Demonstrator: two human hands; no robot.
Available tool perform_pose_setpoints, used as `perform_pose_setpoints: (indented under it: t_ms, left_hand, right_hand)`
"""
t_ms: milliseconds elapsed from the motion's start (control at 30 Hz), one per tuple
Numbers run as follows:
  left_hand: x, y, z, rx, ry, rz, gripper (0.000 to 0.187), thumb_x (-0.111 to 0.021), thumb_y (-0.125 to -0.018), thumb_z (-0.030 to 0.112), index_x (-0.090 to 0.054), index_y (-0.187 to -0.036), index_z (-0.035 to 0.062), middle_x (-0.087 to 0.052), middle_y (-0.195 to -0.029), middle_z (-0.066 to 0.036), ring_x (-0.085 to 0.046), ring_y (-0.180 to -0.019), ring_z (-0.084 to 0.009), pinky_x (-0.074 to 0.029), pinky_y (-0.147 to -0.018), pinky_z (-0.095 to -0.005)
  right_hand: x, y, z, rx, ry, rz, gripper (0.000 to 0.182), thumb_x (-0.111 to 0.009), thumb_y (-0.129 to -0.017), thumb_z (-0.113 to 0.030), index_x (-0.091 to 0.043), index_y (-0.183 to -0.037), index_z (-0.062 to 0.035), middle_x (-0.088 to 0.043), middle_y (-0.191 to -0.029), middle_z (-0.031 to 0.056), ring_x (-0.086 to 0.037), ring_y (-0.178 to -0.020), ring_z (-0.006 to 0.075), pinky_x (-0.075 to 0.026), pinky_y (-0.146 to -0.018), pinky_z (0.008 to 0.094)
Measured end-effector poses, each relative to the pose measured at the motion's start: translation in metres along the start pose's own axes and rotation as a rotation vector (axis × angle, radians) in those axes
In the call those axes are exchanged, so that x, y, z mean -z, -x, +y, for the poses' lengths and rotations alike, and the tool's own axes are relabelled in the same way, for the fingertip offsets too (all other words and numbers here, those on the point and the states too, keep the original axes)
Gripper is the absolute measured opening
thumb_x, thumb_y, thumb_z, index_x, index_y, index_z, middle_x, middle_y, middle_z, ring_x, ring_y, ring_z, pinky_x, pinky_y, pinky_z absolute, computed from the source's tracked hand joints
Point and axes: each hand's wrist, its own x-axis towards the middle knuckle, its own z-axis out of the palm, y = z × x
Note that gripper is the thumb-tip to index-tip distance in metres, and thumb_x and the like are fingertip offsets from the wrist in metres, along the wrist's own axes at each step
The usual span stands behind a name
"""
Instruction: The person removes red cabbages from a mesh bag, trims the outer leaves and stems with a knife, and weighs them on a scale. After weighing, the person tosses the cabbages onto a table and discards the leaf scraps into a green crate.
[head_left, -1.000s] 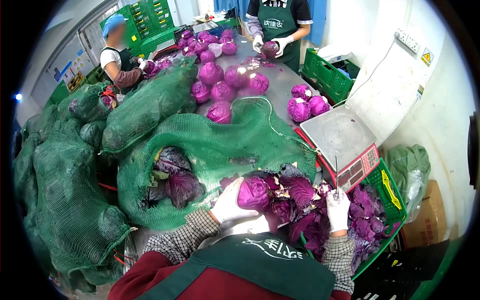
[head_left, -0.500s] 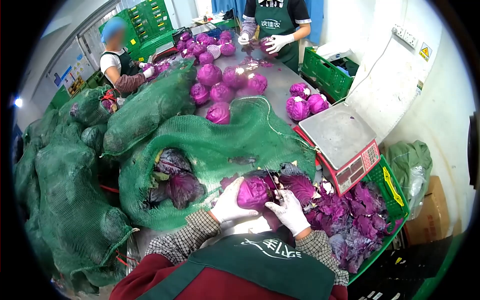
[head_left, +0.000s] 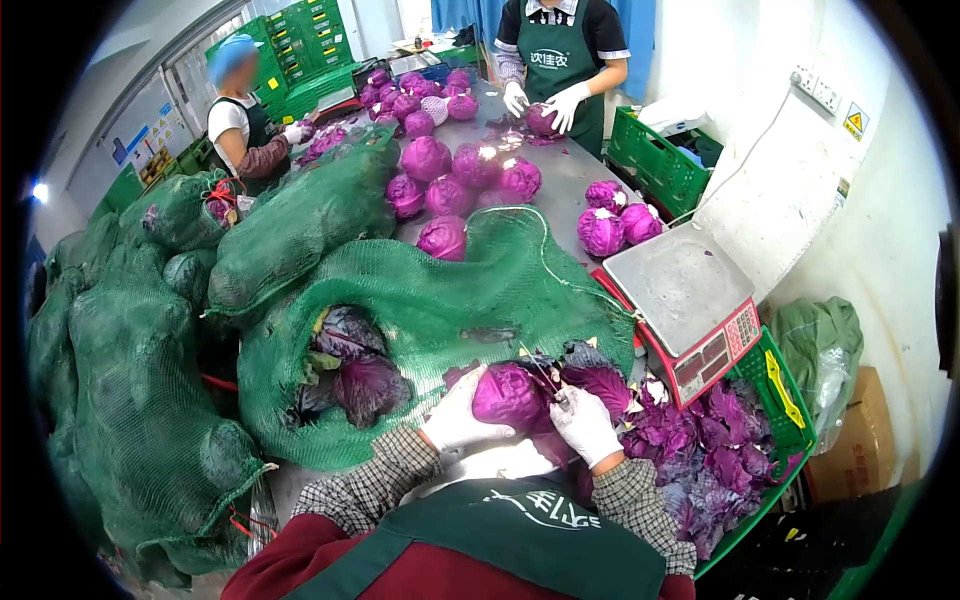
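A purple cabbage (head_left: 508, 397) is held in my left hand (head_left: 464, 412), which wears a white glove and wraps its left side. My right hand (head_left: 584, 425), gloved too, is closed on a knife (head_left: 545, 378) whose thin blade points up and left, beside the cabbage's right side. Loose purple leaves (head_left: 597, 380) lie just beyond my right hand. Left of my hands, dark cabbages (head_left: 368, 385) show in the opening of a green mesh bag (head_left: 440, 310).
Full mesh bags (head_left: 140, 370) are piled on the left. A red scale (head_left: 685, 290) and a green crate (head_left: 790, 390) of leaves stand on the right. Trimmed cabbages (head_left: 447, 195) sit on the metal table. Two co-workers (head_left: 555, 65) (head_left: 240, 125) handle cabbages farther back.
The knife has drawn slightly up and away from the cabbage, with my right hand turned a little. The whole view has shifted slightly. The co-worker at the back has moved their hands on a cabbage.
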Motion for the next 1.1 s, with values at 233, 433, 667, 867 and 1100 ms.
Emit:
perform_pose_setpoints:
  t_ms: [233,433,667,867,1100]
  left_hand:
    - [0.021,0.009,0.022,-0.008,0.374,-0.186,0.113,-0.091,-0.057,0.032,-0.026,-0.144,0.0007,-0.045,-0.136,-0.017,-0.045,-0.128,-0.0269,-0.035,-0.109,-0.0384]
    - [0.016,0.017,-0.034,-0.180,-0.245,-0.131,0.119,-0.091,-0.052,0.039,-0.025,-0.143,-0.0018,-0.039,-0.139,-0.023,-0.038,-0.132,-0.0334,-0.031,-0.111,-0.0415]
    - [0.007,0.020,0.013,-0.020,-0.267,-0.082,0.130,-0.090,-0.051,0.047,-0.018,-0.143,-0.0095,-0.034,-0.141,-0.028,-0.036,-0.133,-0.0366,-0.028,-0.113,-0.0403]
    - [0.019,0.014,-0.023,-0.187,-0.114,-0.182,0.120,-0.093,-0.050,0.034,-0.024,-0.143,-0.0011,-0.041,-0.137,-0.018,-0.041,-0.129,-0.0279,-0.033,-0.110,-0.0390]
    - [0.024,0.001,0.000,-0.038,0.282,-0.239,0.119,-0.091,-0.054,0.033,-0.022,-0.143,-0.0057,-0.043,-0.136,-0.018,-0.045,-0.126,-0.0269,-0.036,-0.108,-0.0377]
  right_hand:
    - [-0.006,-0.010,0.022,-0.016,0.093,0.090,0.023,-0.057,-0.081,-0.022,-0.061,-0.094,-0.0033,-0.063,-0.086,0.0186,-0.062,-0.083,0.0370,-0.050,-0.075,0.0446]
    - [0.024,0.014,-0.016,0.139,0.089,0.141,0.019,-0.059,-0.078,-0.016,-0.061,-0.094,-0.0046,-0.061,-0.079,0.0139,-0.062,-0.073,0.0334,-0.051,-0.066,0.0409]
    - [0.029,0.014,-0.029,0.211,0.159,0.146,0.016,-0.060,-0.079,-0.014,-0.059,-0.092,-0.0060,-0.061,-0.082,0.0137,-0.063,-0.072,0.0318,-0.052,-0.063,0.0401]
    - [0.043,0.002,0.005,0.114,0.210,0.258,0.016,-0.059,-0.080,-0.016,-0.061,-0.092,-0.0057,-0.062,-0.081,0.0142,-0.063,-0.073,0.0337,-0.052,-0.066,0.0415]
    - [0.133,0.050,0.027,-0.205,0.227,0.457,0.015,-0.064,-0.081,-0.008,-0.061,-0.094,-0.0037,-0.062,-0.091,0.0148,-0.063,-0.084,0.0314,-0.052,-0.074,0.0401]
